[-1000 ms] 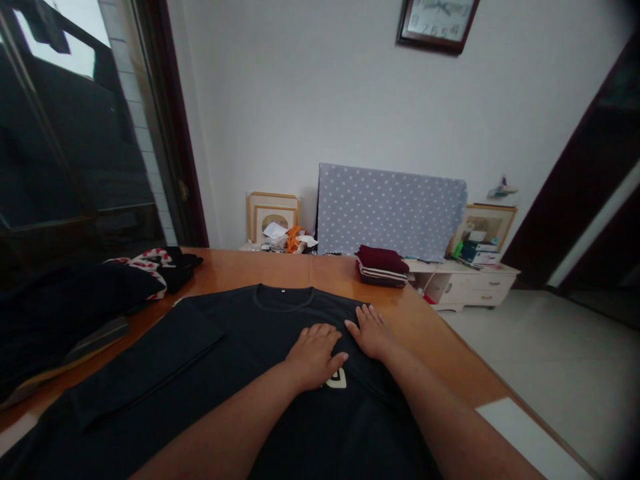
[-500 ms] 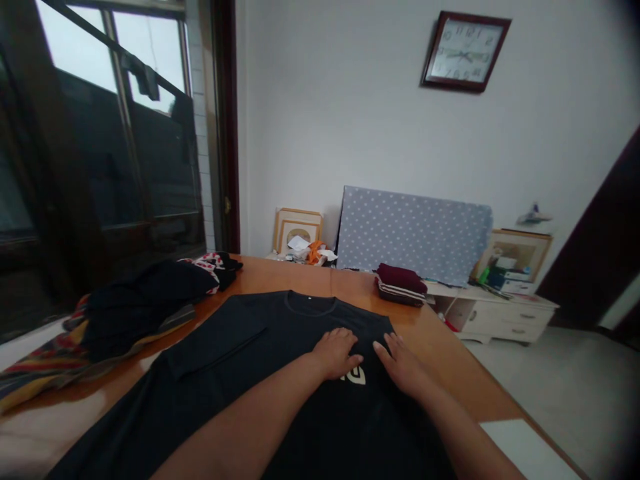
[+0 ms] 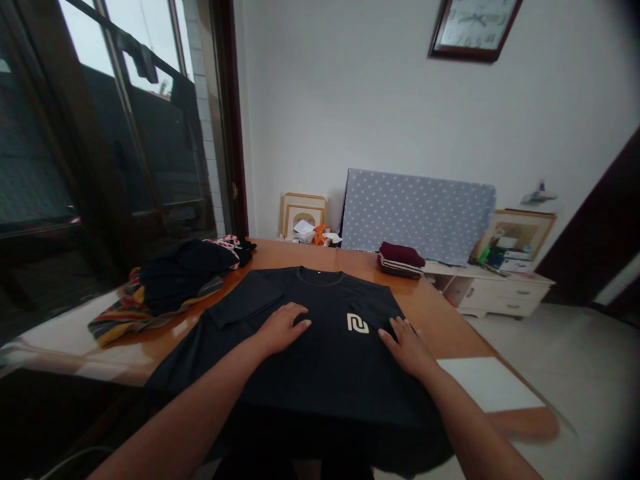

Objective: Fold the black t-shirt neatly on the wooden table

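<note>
Landmark: a black T-shirt (image 3: 320,353) lies spread face up on a wooden surface (image 3: 440,320), collar pointing away from the person, a small white logo (image 3: 357,323) on its chest. Its hem hangs over the near edge of the surface.

Left hand: the left hand (image 3: 280,327) lies palm down on the shirt, to the left of the logo, fingers spread and flat. It grips nothing; it appears to press the cloth smooth.

Right hand: the right hand (image 3: 407,343) also lies open and flat, palm down, at the shirt's right edge, just right of the logo. It holds nothing, and seems to pin that side so the cloth stays put.

Sleeve: the shirt's left sleeve (image 3: 240,303) looks folded in over the body, beside the left hand.

Left of the shirt: a loose heap of dark and striped clothes (image 3: 165,280) lies well apart from it, by the window.

Beyond the shirt: a small stack of folded clothes (image 3: 400,260), dark red on top, sits near the far right corner of the surface.

Right of the shirt: a white sheet (image 3: 487,383) lies flat near the right forearm.

Behind the surface: a polka-dot board (image 3: 417,213) leans on the wall, with a wall clock (image 3: 473,27) above it.
</note>
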Tool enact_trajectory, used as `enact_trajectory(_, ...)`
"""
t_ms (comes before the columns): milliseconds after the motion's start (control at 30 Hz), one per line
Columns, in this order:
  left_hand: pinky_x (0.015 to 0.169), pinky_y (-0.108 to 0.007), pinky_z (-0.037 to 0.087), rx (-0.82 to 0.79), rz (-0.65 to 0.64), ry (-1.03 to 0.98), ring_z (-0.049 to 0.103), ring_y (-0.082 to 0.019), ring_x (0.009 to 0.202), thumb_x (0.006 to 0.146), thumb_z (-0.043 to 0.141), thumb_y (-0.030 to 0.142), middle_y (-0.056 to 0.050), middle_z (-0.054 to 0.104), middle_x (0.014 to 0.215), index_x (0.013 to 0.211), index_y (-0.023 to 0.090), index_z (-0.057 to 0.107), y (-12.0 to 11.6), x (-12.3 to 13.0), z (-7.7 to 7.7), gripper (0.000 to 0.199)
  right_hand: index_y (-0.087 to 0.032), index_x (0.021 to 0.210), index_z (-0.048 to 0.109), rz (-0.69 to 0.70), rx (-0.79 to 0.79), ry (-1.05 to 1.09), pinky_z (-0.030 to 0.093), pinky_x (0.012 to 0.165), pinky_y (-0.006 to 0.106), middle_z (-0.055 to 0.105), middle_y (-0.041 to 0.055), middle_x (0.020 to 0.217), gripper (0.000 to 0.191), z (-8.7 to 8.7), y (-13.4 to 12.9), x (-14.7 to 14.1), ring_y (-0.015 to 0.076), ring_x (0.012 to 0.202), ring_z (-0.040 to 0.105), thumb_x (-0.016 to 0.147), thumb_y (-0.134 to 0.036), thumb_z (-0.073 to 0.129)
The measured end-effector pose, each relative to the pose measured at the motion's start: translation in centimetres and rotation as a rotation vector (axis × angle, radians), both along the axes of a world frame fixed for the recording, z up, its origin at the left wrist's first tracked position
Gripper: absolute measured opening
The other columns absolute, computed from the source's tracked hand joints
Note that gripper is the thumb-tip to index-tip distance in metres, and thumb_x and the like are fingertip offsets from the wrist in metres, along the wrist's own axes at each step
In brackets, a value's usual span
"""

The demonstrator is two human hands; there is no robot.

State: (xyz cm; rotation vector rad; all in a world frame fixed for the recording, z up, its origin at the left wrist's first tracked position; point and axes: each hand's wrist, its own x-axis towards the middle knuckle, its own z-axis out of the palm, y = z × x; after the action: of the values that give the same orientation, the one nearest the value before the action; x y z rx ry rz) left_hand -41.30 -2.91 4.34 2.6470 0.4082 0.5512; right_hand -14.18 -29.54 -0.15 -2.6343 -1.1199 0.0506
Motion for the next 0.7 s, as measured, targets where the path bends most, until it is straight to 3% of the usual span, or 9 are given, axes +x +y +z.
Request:
enact_trajectory(233,0.105,-0.040,0.045,-0.028,0.201,-0.059,0.061,-0.027,0.117,0.092,0.050,0.053,-0.010,0.067,0.124,0.117,0.020,0.069,3.3,-6.2,0.2,0.045,-0.012,0.135,0.061,-0.035,0.303,-0.004,0.031,0.117,0.044,0.055,0.0165,0.145,0.065,0.9,-2.2,-1.3,0.0302,0.139,0.045,0.095,-0.058,0.038)
enact_trajectory(433,0.102,-0.038,0.047,0.002,0.379,-0.140,0.062,-0.026,0.113,0.090,0.052,0.052,-0.009,0.069,0.118,0.116,0.017,0.068,6.1,-10.1,-0.6,0.045,-0.015,0.122,0.069,-0.146,0.526,0.010,0.043,0.105,0.038,0.070,0.0132,0.123,0.058,1.5,-5.7,-2.5,0.0273,0.119,0.061,0.091,-0.057,0.043)
enact_trajectory(567,0.098,-0.037,0.049,-0.032,0.539,-0.233,0.063,-0.025,0.111,0.091,0.051,0.050,-0.010,0.068,0.122,0.119,0.017,0.066,6.5,-12.9,-1.8,0.047,-0.018,0.117,0.072,-0.300,0.712,0.004,0.045,0.099,0.038,0.073,0.0111,0.116,0.054,0.9,-8.1,-4.2,0.0276,0.111,0.065,0.088,-0.057,0.047)
enact_trajectory(700,0.098,-0.037,0.049,-0.057,0.667,-0.336,0.065,-0.024,0.104,0.090,0.052,0.047,-0.009,0.069,0.116,0.117,0.016,0.066,5.8,-15.0,-2.6,0.043,-0.018,0.112,0.074,-0.404,0.754,0.036,0.046,0.093,0.040,0.074,0.0123,0.110,0.052,-0.3,-9.5,-5.2,0.0300,0.104,0.065,0.084,-0.056,0.051)
